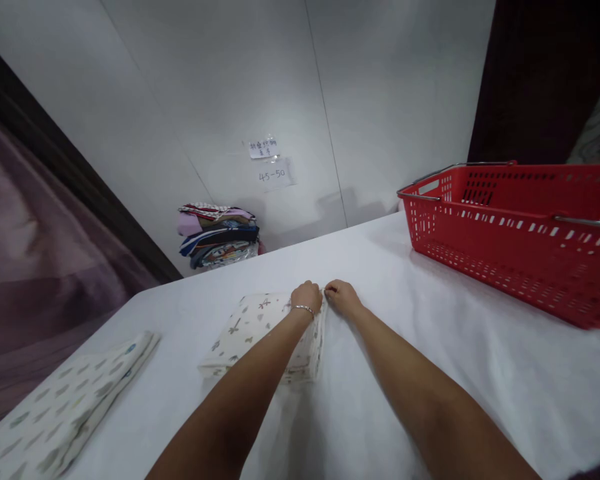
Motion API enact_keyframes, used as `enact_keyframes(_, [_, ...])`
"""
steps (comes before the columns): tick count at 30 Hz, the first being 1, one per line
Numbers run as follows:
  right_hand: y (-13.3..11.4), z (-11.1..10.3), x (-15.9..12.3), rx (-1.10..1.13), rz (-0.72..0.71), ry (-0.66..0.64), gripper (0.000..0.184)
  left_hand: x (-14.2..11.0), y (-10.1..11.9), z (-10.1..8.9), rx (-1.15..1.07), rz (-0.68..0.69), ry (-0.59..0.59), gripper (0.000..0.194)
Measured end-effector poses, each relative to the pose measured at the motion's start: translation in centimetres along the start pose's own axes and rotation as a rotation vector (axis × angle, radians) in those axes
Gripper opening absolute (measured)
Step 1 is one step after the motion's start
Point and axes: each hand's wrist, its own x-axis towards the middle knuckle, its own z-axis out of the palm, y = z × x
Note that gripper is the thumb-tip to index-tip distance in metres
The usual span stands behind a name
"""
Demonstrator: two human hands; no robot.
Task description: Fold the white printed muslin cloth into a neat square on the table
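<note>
A white folded cloth (260,320) with small printed motifs lies flat on the white-covered table in front of me. At its far right corner, my left hand (307,297), with a bracelet at the wrist, has its fingers curled down onto the cloth's edge. Just to the right, my right hand (342,297) pinches the same corner between thumb and fingers. My left forearm hides part of the near side of the cloth. A second folded cloth (65,407), pale with leaf-like marks, rests at the table's left.
A red plastic basket (500,233) with metal handles stands at the right of the white-covered table (375,260). Beyond the far edge is a stack of folded textiles (220,233) by the wall. Paper labels (273,175) are on the wall; a pinkish curtain (40,267) hangs left.
</note>
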Motion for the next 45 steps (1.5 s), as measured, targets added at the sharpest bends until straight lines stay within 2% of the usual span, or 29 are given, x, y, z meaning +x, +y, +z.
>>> enact_keyframes(7, [-0.6,-0.4,0.2,-0.088,-0.061,-0.049,0.016,0.1,-0.9,0.0,-0.034,-0.017,0.026,0.031])
enact_keyframes(13, [-0.7,-0.5,0.4,-0.120,-0.086,-0.079,0.021,0.1,-1.1,0.2,-0.037,0.040,0.050,0.033])
enact_keyframes(19, [-0.6,-0.3,0.2,-0.112,-0.059,-0.060,0.021,-0.2,-0.9,0.3,-0.026,0.103,0.040,0.032])
enact_keyframes(27, [0.1,0.3,0.3,-0.070,0.003,-0.024,0.022,-0.1,-0.6,-0.1,0.002,0.057,-0.016,0.026])
enact_keyframes(33, [0.1,0.1,0.3,-0.027,-0.011,-0.096,0.023,-0.3,-0.7,-0.5,0.046,0.088,-0.039,0.031])
enact_keyframes(38, [-0.1,-0.1,0.2,-0.027,0.022,-0.091,0.022,-0.5,-0.3,-0.7,0.086,0.133,-0.060,0.029])
enact_keyframes(45, [0.1,0.0,0.1,-0.016,0.030,-0.100,0.021,-1.0,0.3,-0.3,0.078,0.075,-0.068,0.031])
